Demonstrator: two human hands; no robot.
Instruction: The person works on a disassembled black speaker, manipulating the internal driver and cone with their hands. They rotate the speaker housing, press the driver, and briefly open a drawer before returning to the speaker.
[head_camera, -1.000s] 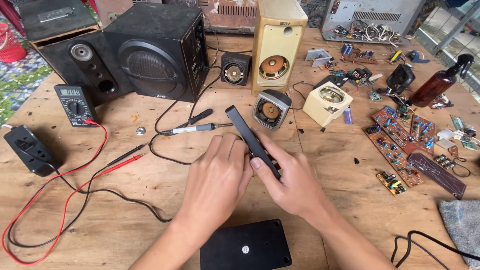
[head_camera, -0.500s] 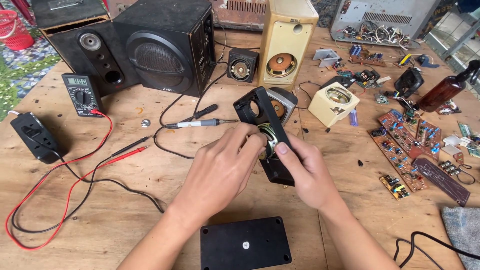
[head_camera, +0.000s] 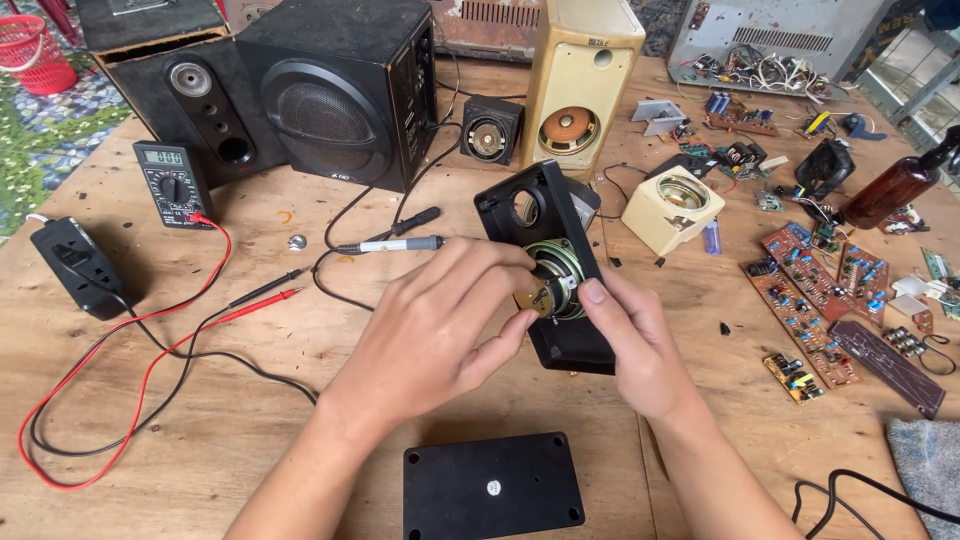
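Observation:
A black speaker front panel (head_camera: 535, 215) stands tilted on the wooden table, its back towards me, with a round speaker driver (head_camera: 552, 280) mounted in it. My right hand (head_camera: 640, 340) grips the panel's lower right edge, thumb on its rim. My left hand (head_camera: 440, 320) reaches in from the left, fingertips on the driver's brass-coloured magnet. A flat black back cover (head_camera: 493, 487) lies just below both hands.
Black speaker boxes (head_camera: 340, 90) and a tall beige speaker (head_camera: 580, 80) stand at the back. A multimeter (head_camera: 172, 183) with red and black leads (head_camera: 250, 300) lies left, beside a black power strip (head_camera: 75, 265). A soldering iron (head_camera: 395, 243) lies mid-table; circuit boards (head_camera: 820, 290) and a brown bottle (head_camera: 895, 185) are right.
The black panel has been turned from edge-on to showing its back and the driver. My left hand has moved onto the driver's magnet, and my right hand has shifted to the lower edge.

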